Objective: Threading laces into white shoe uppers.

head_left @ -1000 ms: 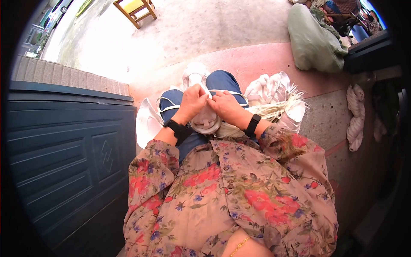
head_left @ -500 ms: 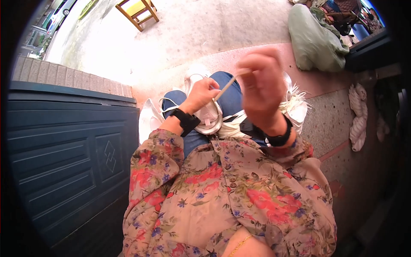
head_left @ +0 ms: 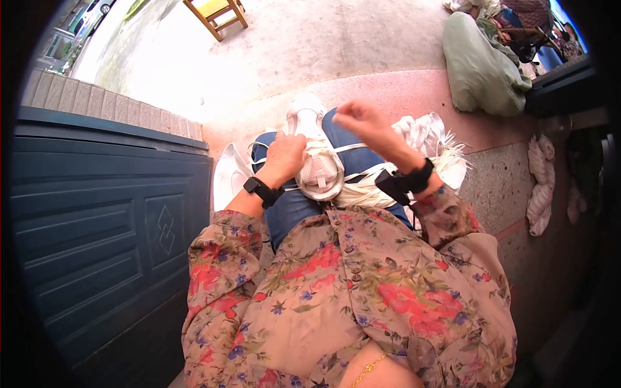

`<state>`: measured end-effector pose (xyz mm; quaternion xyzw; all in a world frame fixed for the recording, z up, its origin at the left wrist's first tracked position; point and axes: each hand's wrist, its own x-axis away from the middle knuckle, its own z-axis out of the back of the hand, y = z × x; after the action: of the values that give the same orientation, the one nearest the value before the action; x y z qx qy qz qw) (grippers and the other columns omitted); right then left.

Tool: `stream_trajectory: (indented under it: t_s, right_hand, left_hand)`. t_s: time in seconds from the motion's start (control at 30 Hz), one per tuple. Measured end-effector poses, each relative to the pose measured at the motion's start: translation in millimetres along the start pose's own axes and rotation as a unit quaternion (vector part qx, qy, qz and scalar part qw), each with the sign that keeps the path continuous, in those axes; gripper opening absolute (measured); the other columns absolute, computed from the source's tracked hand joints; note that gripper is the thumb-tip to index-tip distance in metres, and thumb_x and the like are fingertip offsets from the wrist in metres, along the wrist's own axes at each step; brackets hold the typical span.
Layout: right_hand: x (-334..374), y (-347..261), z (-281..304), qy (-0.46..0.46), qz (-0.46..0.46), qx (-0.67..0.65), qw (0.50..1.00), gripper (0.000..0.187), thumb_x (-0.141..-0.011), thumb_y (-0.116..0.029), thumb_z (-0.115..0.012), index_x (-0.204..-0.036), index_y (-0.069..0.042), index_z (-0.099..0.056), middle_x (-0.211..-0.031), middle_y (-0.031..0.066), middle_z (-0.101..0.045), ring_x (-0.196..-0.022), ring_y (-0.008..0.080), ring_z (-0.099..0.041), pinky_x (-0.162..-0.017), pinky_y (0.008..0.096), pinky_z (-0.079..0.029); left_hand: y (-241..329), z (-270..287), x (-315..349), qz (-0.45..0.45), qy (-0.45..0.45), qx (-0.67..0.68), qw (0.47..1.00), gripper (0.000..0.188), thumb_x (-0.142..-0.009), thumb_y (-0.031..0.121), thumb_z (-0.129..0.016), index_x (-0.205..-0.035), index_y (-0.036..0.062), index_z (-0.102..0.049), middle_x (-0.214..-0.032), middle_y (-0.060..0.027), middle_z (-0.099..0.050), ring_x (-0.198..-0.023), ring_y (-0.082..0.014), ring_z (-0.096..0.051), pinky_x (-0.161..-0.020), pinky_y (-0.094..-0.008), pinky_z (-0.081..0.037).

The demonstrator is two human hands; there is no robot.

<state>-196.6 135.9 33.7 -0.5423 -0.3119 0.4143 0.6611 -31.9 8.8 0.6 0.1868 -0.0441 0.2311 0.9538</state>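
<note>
A white sneaker (head_left: pixel 320 173) lies lengthwise on my lap, its toe pointing away and a pale pink patch on the part nearest me. My left hand (head_left: pixel 286 156) is closed on the sneaker's left side by the lacing; its fingertips are partly hidden. Above my right thigh, my right hand (head_left: pixel 367 126) is raised with fingers curled together; whatever is in them is hidden. A loose white shoelace (head_left: pixel 349 147) runs from the sneaker toward the right. A bundle of off-white shoelaces (head_left: pixel 362 193) lies across my right thigh.
More white shoes sit at my left (head_left: pixel 226 173) and right (head_left: pixel 456 169), with fringed lace ends on the right. A dark blue panelled door (head_left: pixel 110 213) stands at left. Ahead are a wooden stool (head_left: pixel 220 16) and a pale green sack (head_left: pixel 482 68). A twisted white bundle (head_left: pixel 540 184) lies far right.
My right hand has moved left and slowed from a blur; the taut lace it was pulling no longer shows stretched up to it. My left hand has shifted slightly toward the sneaker's left side.
</note>
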Motion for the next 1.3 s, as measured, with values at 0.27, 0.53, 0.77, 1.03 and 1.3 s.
stream_trajectory:
  t_s: [0.27,0.53,0.77,1.03,1.3]
  right_hand:
    - [5.0,48.0,-47.3,-0.095,0.11,0.283,0.948,0.013,-0.074,-0.004,-0.051,-0.087,-0.004,-0.054,-0.077,0.0169,-0.06,-0.074,0.0344,-0.059,-0.062,0.0427,-0.045]
    - [-2.1,48.2,-54.8,-0.159,0.171,0.336,0.912,0.015,-0.07,-0.002,-0.053,-0.085,-0.004,-0.049,-0.078,0.0144,-0.058,-0.073,0.0334,-0.059,-0.06,0.0417,-0.046]
    - [19.2,52.6,-51.2,0.001,0.114,0.286,0.951,0.02,-0.069,-0.002,-0.054,-0.087,-0.006,-0.047,-0.081,0.0146,-0.055,-0.071,0.0362,-0.056,-0.059,0.0439,-0.044]
    - [23.1,57.3,-42.1,0.011,0.086,0.199,0.976,0.016,-0.068,-0.002,-0.055,-0.083,-0.005,-0.049,-0.078,0.0153,-0.058,-0.073,0.0372,-0.056,-0.061,0.0426,-0.044]
    - [7.4,58.9,-32.4,-0.07,-0.094,-0.037,0.992,0.01,-0.084,-0.009,-0.05,-0.09,-0.002,-0.051,-0.076,0.0082,-0.056,-0.064,0.0135,-0.054,-0.055,0.0291,-0.046]
  left_hand:
    - [6.9,-2.9,0.6,0.02,0.002,-0.022,1.0,0.01,-0.072,0.013,-0.059,-0.074,0.0032,-0.059,-0.079,-0.015,-0.06,-0.086,-0.0317,-0.052,-0.072,-0.0398,-0.044]
    - [10.0,1.4,16.5,-0.228,0.177,-0.183,0.94,0.004,-0.065,0.01,-0.055,-0.064,0.0065,-0.055,-0.069,-0.0059,-0.055,-0.076,-0.0207,-0.051,-0.061,-0.0319,-0.039]
    - [14.0,-4.7,13.4,-0.233,0.143,-0.149,0.95,0.005,-0.066,0.008,-0.056,-0.068,0.0044,-0.058,-0.071,-0.0074,-0.055,-0.079,-0.0237,-0.051,-0.064,-0.0339,-0.042]
    - [16.3,-20.4,-18.7,-0.07,0.031,0.084,0.994,0.013,-0.07,0.011,-0.058,-0.078,0.0041,-0.066,-0.079,-0.0158,-0.062,-0.079,-0.0327,-0.055,-0.07,-0.0379,-0.046]
    - [23.9,-14.5,-15.7,-0.201,0.207,-0.065,0.955,0.007,-0.067,0.011,-0.06,-0.067,0.0047,-0.057,-0.072,-0.0095,-0.057,-0.076,-0.0272,-0.053,-0.064,-0.0377,-0.045]
